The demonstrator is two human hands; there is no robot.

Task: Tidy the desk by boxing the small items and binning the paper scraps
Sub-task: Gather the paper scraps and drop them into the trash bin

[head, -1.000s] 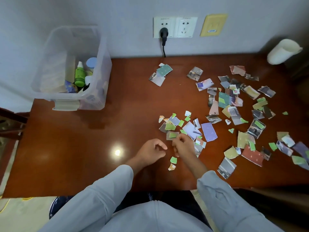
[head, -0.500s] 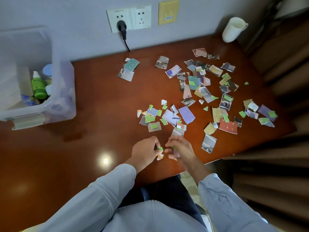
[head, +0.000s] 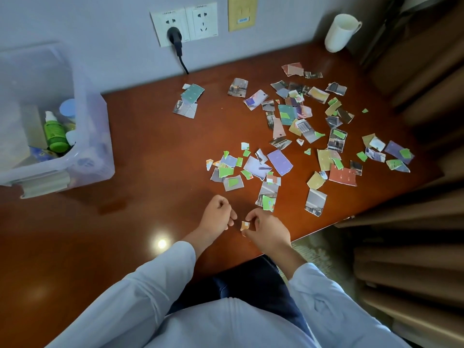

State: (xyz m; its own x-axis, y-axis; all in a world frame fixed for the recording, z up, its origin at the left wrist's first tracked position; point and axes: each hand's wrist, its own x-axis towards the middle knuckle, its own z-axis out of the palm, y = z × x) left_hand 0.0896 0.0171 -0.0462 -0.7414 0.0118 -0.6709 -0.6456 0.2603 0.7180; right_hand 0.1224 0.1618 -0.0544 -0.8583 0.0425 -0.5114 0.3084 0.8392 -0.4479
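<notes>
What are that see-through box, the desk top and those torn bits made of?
Storage box: translucent plastic, slightly frosted; blurred shapes show through its side.
Desk top: reddish-brown wood or wood veneer under a glossy varnish; a light glints off it.
Scraps: thin printed paper, perhaps magazine pages; ragged torn edges, lying flat.

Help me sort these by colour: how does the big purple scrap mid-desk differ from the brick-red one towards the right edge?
The purple scrap is lilac, the red scrap brick-coloured. The purple scrap sits cornerwise, roughly as tall as wide; the red scrap is wider than tall. Both are torn paper lying flat on the desk.
</notes>
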